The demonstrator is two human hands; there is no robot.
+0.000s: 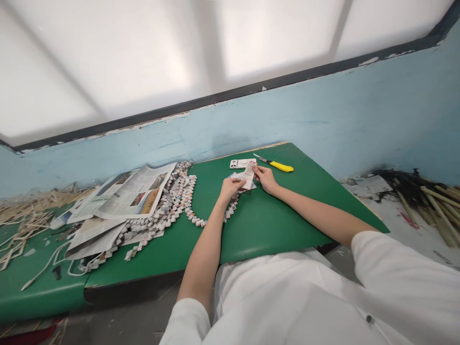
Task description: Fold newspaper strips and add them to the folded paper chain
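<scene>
A small piece of newspaper (248,175) is stretched between my two hands above the green table. My left hand (232,187) pinches its lower left part. At its upper right edge, the fingers of my right hand (265,178) are closed on it. Another printed paper piece (251,186) shows just beneath. Behind the hands lies a white phone (237,164), and a knife with a yellow handle (280,166) rests to its right. A folded-paper chain (194,218) curves across the table and passes behind my left wrist.
Newspaper sheets (132,191) lie over a heap of paper chains (172,206) on the left. A white cable (46,268) and thin wooden strips (21,230) are farther left. Bamboo sticks (443,211) lie on the floor at right. A blue wall (323,115) stands behind the table.
</scene>
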